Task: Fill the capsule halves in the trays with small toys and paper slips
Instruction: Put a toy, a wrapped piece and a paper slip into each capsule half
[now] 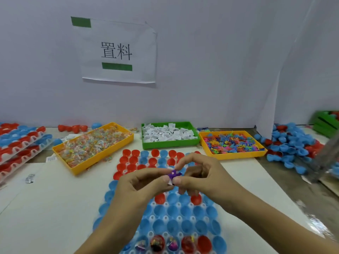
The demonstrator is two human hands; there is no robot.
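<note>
pinching a purple toy (174, 174) and a white paper slip (170, 182) between the fingertips of my left hand (146, 182) and right hand (200, 173), i hold them above the capsule tray (165, 219); to do this well i should bunch both small, then drop them together into one bare blue half (172, 210); only a few near-row halves look filled.

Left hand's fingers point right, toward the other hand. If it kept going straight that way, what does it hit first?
Almost at once, the right hand: the left hand and it already pinch the same purple toy between their fingertips above the capsule tray. Depth looks matched, though one view can't confirm it.
</note>
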